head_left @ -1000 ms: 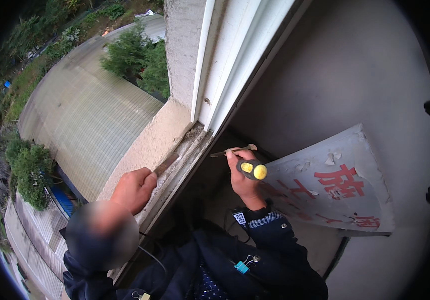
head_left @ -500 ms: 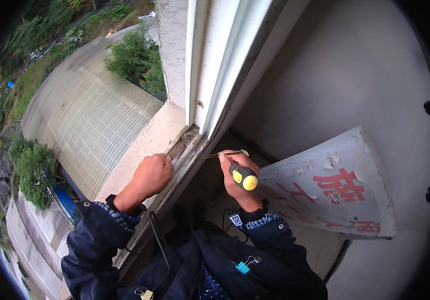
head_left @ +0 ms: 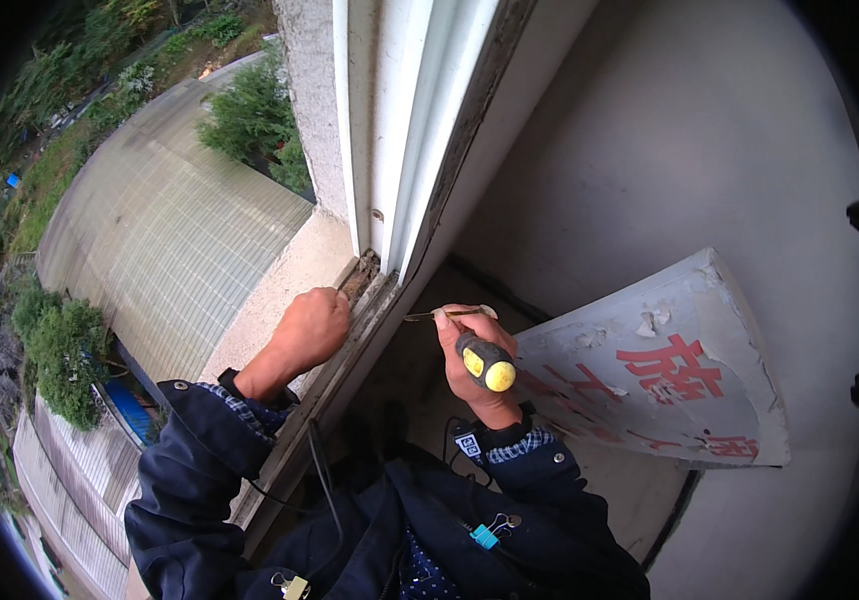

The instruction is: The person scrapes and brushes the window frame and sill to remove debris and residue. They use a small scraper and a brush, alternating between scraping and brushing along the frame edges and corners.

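Observation:
My left hand (head_left: pixel 310 328) is closed in a fist over the window frame's bottom track (head_left: pixel 350 345), close to the corner where dirt and debris (head_left: pixel 362 270) lie. Anything its fingers pinch is hidden beneath the hand. To the right of the track, my right hand (head_left: pixel 472 365) is wrapped round a screwdriver (head_left: pixel 487 362) with a black and yellow handle, its yellow end facing up; the shaft is out of sight. Between the thumb and fingers of that same hand lies a thin brownish metal strip (head_left: pixel 425 317), pointing left toward the track.
A white upright window frame (head_left: pixel 405 130) rises at the corner. Outside, left of the pinkish sill (head_left: pixel 265 290), a ribbed roof (head_left: pixel 180 220) lies far below. A worn white board with red lettering (head_left: pixel 650 360) leans on the right near the grey wall (head_left: pixel 710 130). A dark cable (head_left: pixel 322 465) hangs by my left sleeve.
My left hand has shifted a little forward along the track, nearer the debris corner. My right hand keeps its hold on the screwdriver and strip. The whole view has shifted slightly.

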`<state>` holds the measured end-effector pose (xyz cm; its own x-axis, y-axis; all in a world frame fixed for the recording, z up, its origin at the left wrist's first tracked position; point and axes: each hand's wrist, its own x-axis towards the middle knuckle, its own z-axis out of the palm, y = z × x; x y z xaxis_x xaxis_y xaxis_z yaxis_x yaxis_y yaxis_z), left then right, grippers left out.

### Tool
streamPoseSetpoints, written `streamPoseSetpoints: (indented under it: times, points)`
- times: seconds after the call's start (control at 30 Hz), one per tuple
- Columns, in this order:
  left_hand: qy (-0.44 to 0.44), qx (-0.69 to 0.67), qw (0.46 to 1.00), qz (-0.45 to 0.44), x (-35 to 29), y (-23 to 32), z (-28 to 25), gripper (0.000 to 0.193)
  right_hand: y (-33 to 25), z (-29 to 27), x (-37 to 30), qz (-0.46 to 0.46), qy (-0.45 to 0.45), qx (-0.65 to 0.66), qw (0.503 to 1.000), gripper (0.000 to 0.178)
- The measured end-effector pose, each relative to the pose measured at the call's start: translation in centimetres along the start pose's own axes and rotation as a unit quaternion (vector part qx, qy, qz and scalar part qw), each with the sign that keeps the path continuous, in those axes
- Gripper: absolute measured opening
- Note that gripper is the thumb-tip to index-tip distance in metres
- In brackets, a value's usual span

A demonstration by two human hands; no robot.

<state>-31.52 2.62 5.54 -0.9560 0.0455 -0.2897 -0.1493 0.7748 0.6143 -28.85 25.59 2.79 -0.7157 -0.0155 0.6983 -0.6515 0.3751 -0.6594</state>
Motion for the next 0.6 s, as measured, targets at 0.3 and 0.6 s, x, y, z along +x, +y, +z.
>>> streamPoseSetpoints:
  times: [0.3,0.6]
  points:
    - [0.027,-0.041,0.999,0.02,-0.54,-0.41,0.27,0.043,-0.25,0.16,-0.12,-0.005,-0.002,0.004,1.0,0.02]
    - [0.045,-0.039,0.998,0.036,-1.03,-0.61,0.15,0.043,-0.4,0.21,-0.41,-0.004,0.002,-0.001,1.0,0.02]
